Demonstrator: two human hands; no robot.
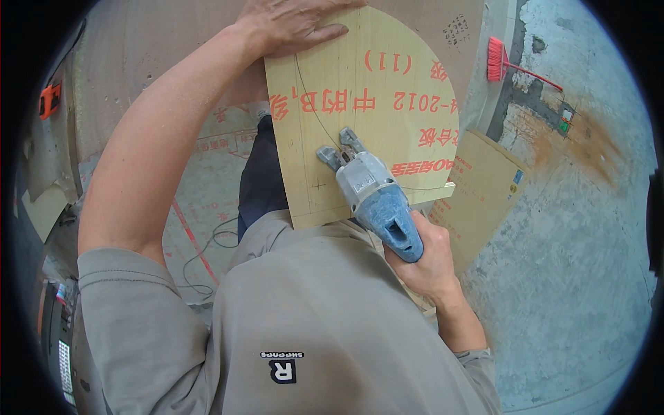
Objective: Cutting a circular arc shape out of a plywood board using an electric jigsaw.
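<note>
My right hand [432,259] is wrapped round the rear grip of a blue and grey jigsaw [373,194]. The jigsaw's forked metal shoe rests on a yellow plywood board [311,145] in front of my body. A thin dark curved line runs up the board from the shoe, and a small pencil cross lies left of it. The board's far and right edge is rounded, and a narrow tongue of wood sticks out at its lower right. My left hand [294,24] lies flat on the far left part of the board, thumb stretched out; its fingertips reach the picture's top edge.
Below to the right leans another plywood sheet [477,200]. A red broom [496,61] lies on the concrete floor [567,277] beyond. A thin cable [197,259] loops on the printed floor sheeting at left. An orange and black tool [50,100] is at far left.
</note>
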